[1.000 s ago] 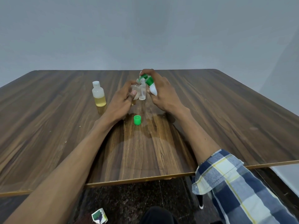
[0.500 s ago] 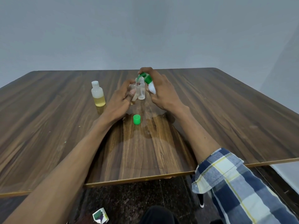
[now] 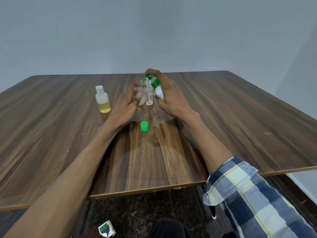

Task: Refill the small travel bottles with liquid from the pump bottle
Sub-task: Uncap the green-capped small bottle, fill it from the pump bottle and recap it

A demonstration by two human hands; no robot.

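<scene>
My right hand [image 3: 169, 98] grips a white pump bottle [image 3: 159, 92] with a green pump head, tilted toward the left, a finger curled over the top of the pump. My left hand [image 3: 127, 103] holds a small clear travel bottle [image 3: 139, 93] with its open mouth under the green nozzle. A second clear, narrow travel bottle [image 3: 149, 93] stands on the wooden table [image 3: 240, 117] between my hands. A loose green cap [image 3: 144, 126] lies on the table in front of them.
A small capped bottle [image 3: 102, 102], about a third full of yellow liquid, stands to the left of my left hand. A wet patch marks the table near the green cap. Below the table's near edge lies a small green-and-white carton [image 3: 106, 231] on the dark floor.
Both hands and the bottles stay almost where they were; my left thumb has shifted slightly on the clear bottle.
</scene>
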